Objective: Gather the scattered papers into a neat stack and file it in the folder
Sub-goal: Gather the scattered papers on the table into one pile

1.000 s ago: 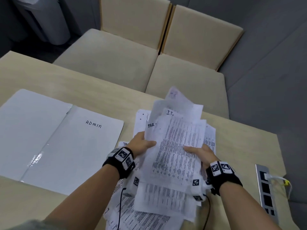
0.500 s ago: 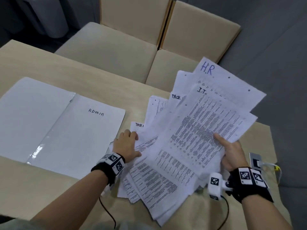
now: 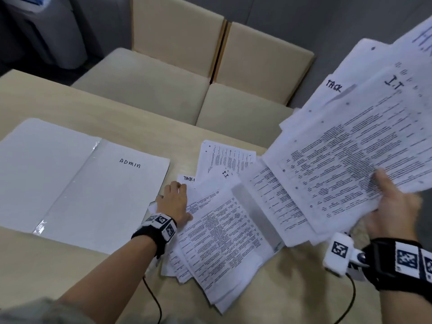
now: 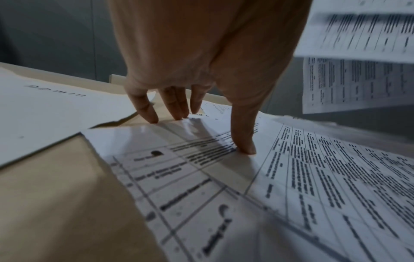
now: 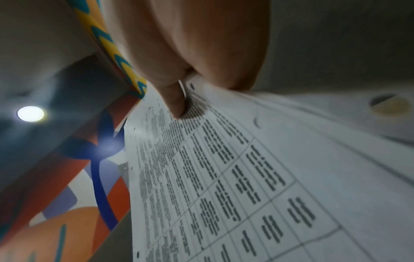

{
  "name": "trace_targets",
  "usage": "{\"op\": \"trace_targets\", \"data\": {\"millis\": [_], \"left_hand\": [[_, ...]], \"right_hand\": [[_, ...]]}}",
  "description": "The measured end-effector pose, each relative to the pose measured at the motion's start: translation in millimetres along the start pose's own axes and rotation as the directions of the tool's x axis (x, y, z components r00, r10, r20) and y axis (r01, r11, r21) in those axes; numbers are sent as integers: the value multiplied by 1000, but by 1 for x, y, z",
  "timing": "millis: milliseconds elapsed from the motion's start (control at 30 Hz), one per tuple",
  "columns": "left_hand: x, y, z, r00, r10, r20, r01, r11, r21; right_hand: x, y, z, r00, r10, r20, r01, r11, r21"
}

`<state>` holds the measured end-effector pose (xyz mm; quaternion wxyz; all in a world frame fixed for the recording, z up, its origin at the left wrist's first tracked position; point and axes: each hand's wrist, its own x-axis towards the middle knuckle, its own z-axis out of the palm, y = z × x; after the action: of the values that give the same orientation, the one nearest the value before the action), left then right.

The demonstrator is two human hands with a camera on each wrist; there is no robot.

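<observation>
My right hand [image 3: 392, 202] grips a fanned bundle of printed papers [image 3: 355, 141], lifted above the table's right side; its thumb [image 5: 177, 104] lies on the top sheet [image 5: 246, 177]. More papers [image 3: 224, 225] lie spread on the table in the middle. My left hand [image 3: 174, 202] rests on their left edge, fingertips [image 4: 245, 147] pressing down on a sheet [image 4: 224, 195]. An open white folder [image 3: 77, 183] marked ADMIN lies flat to the left, just beside that hand.
The beige table [image 3: 292, 288] has bare surface at the front. Two beige chairs [image 3: 163, 78] stand behind its far edge. A grey bin [image 3: 46, 31] is at the far left. Wrist cables [image 3: 154, 300] trail over the table.
My right hand has carried its bundle up and to the right, away from the pile. My left hand let go of the bundle and dropped onto the papers left on the table.
</observation>
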<state>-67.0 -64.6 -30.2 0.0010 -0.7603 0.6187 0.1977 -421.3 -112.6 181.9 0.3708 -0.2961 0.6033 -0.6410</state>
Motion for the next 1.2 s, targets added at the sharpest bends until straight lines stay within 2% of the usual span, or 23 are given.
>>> {"op": "trace_targets", "data": {"millis": [67, 133, 233, 300, 400, 467, 567, 633, 700, 800, 867, 933, 1033, 1100, 1200], "left_hand": [[0, 2, -1, 1000, -26, 5, 26, 1000, 5], [0, 3, -1, 998, -53, 32, 53, 999, -3], [2, 4, -4, 992, -70, 102, 71, 997, -6], [3, 4, -6, 985, -66, 159, 72, 997, -37], [4, 3, -7, 978, -61, 202, 77, 994, -77], [4, 2, -6, 979, -60, 197, 77, 994, -80], [6, 3, -4, 982, -64, 178, 69, 997, -26], [8, 5, -8, 989, -68, 131, 60, 996, 64], [12, 9, -10, 998, -28, 64, 25, 998, 56], [19, 15, -9, 997, 72, 32, -72, 997, -7], [21, 22, -9, 997, 74, 26, -73, 997, -34], [24, 28, -10, 999, 23, 34, -21, 998, -55], [30, 29, -8, 997, -6, 77, 11, 998, -64], [35, 26, -6, 994, 1, 106, 13, 991, -131], [44, 26, -7, 987, 15, 158, 33, 956, -293]], "right_hand": [[-1, 5, -3, 996, 84, 2, -84, 996, -3], [-9, 25, -4, 975, 216, 48, -212, 974, -79], [-30, 76, -13, 894, 443, 71, -420, 882, -215], [-48, 108, -19, 851, 523, 34, -502, 832, -237], [-65, 131, -27, 851, 524, -31, -515, 822, -241], [-69, 123, -25, 868, 495, -25, -486, 840, -242], [-70, 79, -15, 911, 409, 55, -388, 894, -222], [-68, 35, -7, 932, 338, 132, -315, 934, -169], [-64, -5, -1, 942, 293, 166, -277, 954, -112], [-47, -35, -4, 947, 280, 159, -274, 960, -62], [-36, -33, -6, 921, 343, 186, -336, 939, -70], [-28, -3, -8, 891, 415, 186, -399, 909, -118], [-35, 75, -18, 853, 510, 108, -473, 844, -253], [-44, 123, -27, 803, 595, 33, -561, 774, -294], [-62, 165, -34, 731, 682, -25, -639, 672, -376]]}}
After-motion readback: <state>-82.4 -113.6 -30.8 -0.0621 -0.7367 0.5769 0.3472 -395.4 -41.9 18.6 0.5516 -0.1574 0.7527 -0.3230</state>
